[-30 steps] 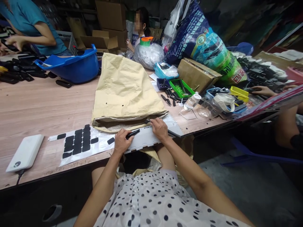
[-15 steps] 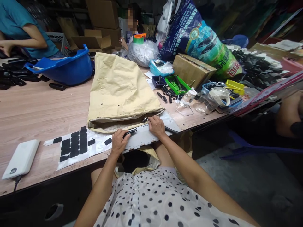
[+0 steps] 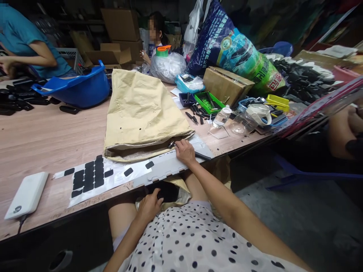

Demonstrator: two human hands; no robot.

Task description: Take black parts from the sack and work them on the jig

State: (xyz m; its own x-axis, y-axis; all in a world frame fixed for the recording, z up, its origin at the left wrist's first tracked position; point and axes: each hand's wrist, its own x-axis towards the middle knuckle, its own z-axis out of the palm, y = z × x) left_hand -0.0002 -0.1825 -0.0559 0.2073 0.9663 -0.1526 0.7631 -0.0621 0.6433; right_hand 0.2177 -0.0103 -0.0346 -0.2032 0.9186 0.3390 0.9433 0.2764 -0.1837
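As the emptied left hand [image 3: 150, 206] is hanging, fingers apart, at the near bag [image 3: 185, 193], the right hand [image 3: 185, 152] is gripping a tool [image 3: 203, 155].

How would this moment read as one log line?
left hand: at open bag; right hand: holding tool; sack: on table

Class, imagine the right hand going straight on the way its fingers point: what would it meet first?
Probably the tan bag, at its open mouth; the metal-headed tool in the right hand would lead. Depth is hard to judge.
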